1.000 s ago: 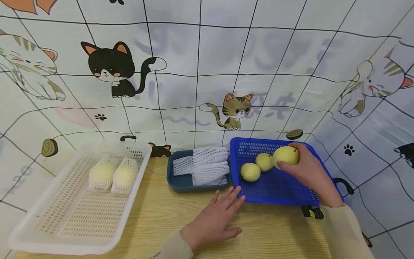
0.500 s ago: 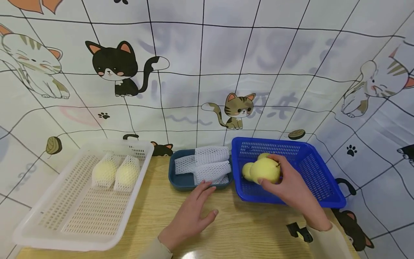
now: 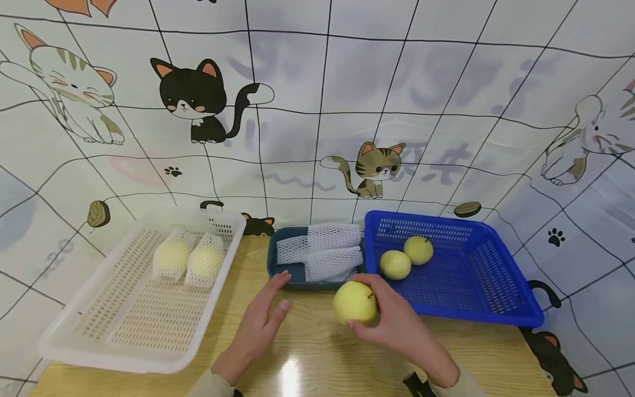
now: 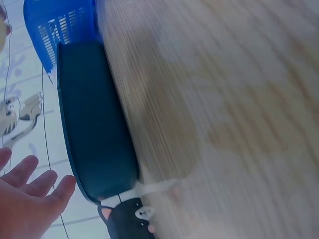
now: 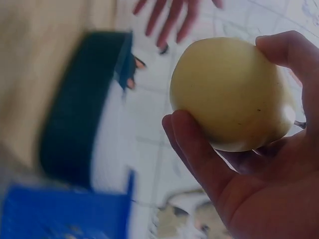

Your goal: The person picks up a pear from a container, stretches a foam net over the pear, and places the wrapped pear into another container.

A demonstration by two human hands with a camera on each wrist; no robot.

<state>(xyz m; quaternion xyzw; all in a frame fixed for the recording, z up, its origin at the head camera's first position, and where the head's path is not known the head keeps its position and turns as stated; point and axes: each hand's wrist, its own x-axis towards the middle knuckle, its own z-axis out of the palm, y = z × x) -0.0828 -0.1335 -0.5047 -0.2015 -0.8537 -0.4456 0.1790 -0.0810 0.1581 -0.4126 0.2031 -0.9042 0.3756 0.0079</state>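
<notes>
My right hand grips a yellow-green pear between thumb and fingers, in front of the dark teal tray. The right wrist view shows the same pear close up, its stem toward the palm. My left hand holds nothing; its fingers are spread and relaxed near the tray's front left corner. White foam net sleeves lie piled in the tray. Two more pears sit in the blue basket on the right.
At the left stands a white plastic basket with two pears in foam nets at its back end. Everything rests on a wood-grain table. A cat-patterned sheet rises right behind the containers.
My right hand has carried the pear out of the blue basket, leftward and toward me. My left hand has moved left from the blue basket's corner. The head view has shifted slightly right.
</notes>
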